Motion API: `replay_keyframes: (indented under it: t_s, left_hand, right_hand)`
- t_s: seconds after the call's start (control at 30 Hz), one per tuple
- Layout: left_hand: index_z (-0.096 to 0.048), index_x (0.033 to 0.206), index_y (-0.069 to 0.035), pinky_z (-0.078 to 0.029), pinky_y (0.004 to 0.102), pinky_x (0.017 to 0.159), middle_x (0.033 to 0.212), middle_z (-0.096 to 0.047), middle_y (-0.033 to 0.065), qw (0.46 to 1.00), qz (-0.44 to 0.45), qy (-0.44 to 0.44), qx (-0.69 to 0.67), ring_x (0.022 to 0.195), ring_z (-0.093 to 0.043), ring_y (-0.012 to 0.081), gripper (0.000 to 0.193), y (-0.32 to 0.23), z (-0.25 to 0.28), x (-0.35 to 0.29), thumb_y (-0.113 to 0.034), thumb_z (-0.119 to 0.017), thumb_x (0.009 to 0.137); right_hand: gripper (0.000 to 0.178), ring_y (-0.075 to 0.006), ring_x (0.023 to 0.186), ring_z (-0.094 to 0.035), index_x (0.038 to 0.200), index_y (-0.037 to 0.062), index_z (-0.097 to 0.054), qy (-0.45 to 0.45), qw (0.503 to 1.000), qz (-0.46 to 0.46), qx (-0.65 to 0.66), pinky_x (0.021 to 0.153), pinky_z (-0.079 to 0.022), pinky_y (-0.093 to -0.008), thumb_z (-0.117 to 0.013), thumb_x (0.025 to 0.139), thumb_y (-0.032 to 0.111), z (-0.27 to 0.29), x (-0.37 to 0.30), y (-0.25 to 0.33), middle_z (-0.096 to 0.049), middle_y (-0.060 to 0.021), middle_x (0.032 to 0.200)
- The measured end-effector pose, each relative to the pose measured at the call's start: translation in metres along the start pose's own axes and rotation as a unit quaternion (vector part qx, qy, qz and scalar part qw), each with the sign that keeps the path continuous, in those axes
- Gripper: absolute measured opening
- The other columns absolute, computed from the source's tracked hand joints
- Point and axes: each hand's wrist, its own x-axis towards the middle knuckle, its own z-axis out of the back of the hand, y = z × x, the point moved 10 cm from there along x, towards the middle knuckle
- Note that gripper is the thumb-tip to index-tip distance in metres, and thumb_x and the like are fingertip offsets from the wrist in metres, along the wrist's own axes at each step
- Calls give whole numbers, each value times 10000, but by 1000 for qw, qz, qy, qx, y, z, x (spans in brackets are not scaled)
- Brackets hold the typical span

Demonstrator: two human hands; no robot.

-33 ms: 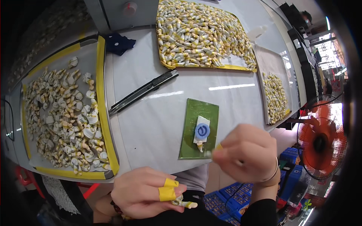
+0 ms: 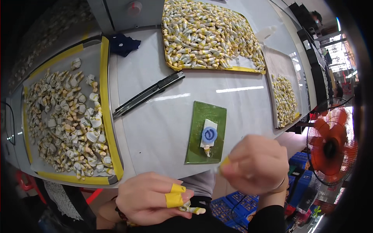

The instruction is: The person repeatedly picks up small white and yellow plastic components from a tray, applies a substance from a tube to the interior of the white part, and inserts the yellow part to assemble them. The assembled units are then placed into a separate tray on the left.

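My left hand [image 2: 149, 198] is closed near the front edge of the table, with yellow tape round two fingers. Between thumb and fingertips it grips a small white-and-cream moulded piece [image 2: 190, 209], whose pale end sticks out to the right. My right hand [image 2: 256, 165] is raised to the right of the green board [image 2: 214, 153], fingers pinched together and blurred. Something pale shows at its fingertips, too smeared to name. On the board lies a white pad [image 2: 213, 122] with a round blue piece [image 2: 209, 135] on it. A small white, yellow and cream piece [image 2: 207, 150] lies just below.
At left stands a yellow-edged tray [image 2: 105, 116] heaped with small white-and-cream pieces. A full tray [image 2: 241, 71] sits at the back, a partly filled tray [image 2: 272, 93] at right. A black utility knife [image 2: 149, 94] and dark cloth [image 2: 123, 45] lie between. An orange fan [image 2: 332, 147] stands right.
My right hand has shifted slightly right and down, away from the board. My left hand keeps its grip on the moulded piece.
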Motion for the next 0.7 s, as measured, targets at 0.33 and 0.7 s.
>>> replay_keyframes:
  t_s: [0.33,0.7]
  left_hand:
    - [-674,924,-56,-550,288,693,911,-674,41,998,-11,-59,27,764,-631,201,327,-4,-1,-4,-145,-821,645]
    - [-618,810,-18,-571,311,674,819,-658,98,993,-56,-35,96,729,-649,243,291,-19,0,2,-97,-828,624]
  right_hand:
    - [160,-220,607,-620,776,25,-637,4,997,-13,81,527,-514,-292,-737,661,-22,-18,-3,17,-653,-98,760]
    - [155,-236,598,-610,738,-11,-579,46,992,62,103,513,-511,-296,-724,692,-39,-25,5,25,-632,-132,751]
